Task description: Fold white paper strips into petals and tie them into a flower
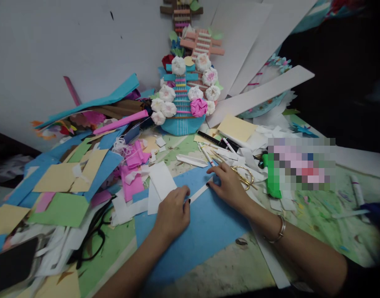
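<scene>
Both hands rest over a blue sheet point(208, 227) on the table. A narrow white strip point(199, 193) runs between them. My left hand point(173, 211) has its thumb and curled fingers closed at the strip's lower left end. My right hand point(228, 186) pinches the upper right end between thumb and fingers. White paper pieces point(161, 180) lie just beyond my left hand. Gold-handled scissors point(246, 176) lie beside my right hand, their blades partly hidden among scraps and pens.
Paper guitars with crumpled paper flowers point(183, 124) stand against the wall. Coloured paper scraps point(58, 209), black glasses point(98, 236) and a phone point(14, 263) are on the left. A green object point(273, 182) and a marker point(357, 191) lie right.
</scene>
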`<state>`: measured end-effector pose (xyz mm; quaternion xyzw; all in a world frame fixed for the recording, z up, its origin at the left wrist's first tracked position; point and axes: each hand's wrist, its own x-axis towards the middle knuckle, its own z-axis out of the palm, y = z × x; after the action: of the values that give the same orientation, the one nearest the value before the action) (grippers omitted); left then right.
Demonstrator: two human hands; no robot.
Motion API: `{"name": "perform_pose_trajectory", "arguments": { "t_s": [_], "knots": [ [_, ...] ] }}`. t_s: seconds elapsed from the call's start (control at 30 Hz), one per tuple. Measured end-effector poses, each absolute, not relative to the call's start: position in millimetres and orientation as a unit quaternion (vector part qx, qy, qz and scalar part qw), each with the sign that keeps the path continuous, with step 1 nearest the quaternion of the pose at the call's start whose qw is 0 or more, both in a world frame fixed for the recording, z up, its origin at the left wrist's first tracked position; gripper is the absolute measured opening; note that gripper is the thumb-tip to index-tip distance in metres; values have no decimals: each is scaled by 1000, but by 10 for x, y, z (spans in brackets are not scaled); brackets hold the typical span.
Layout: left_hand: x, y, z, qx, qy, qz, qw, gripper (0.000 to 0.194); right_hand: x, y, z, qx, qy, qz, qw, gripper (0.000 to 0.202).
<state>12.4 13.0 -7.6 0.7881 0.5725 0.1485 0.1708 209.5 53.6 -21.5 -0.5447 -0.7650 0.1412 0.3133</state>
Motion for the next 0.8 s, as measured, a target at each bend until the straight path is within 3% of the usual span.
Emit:
{"name": "perform_pose_trajectory", "arguments": {
  "t_s": [0.3,0.47,0.67,0.8],
  "knots": [
    [107,111,-173,826,506,217,118,20,2060,554,-257,-422,-850,59,310,17],
    [184,48,-257,879,438,187,-28,40,2059,513,-274,-418,-879,-11,227,17],
    [353,-36,-299,883,444,86,-122,39,1993,321,-123,-429,-895,-14,119,13],
    [403,-53,-286,877,459,57,-131,37,1969,147,-73,-401,-910,-60,83,29]
  ]
}}
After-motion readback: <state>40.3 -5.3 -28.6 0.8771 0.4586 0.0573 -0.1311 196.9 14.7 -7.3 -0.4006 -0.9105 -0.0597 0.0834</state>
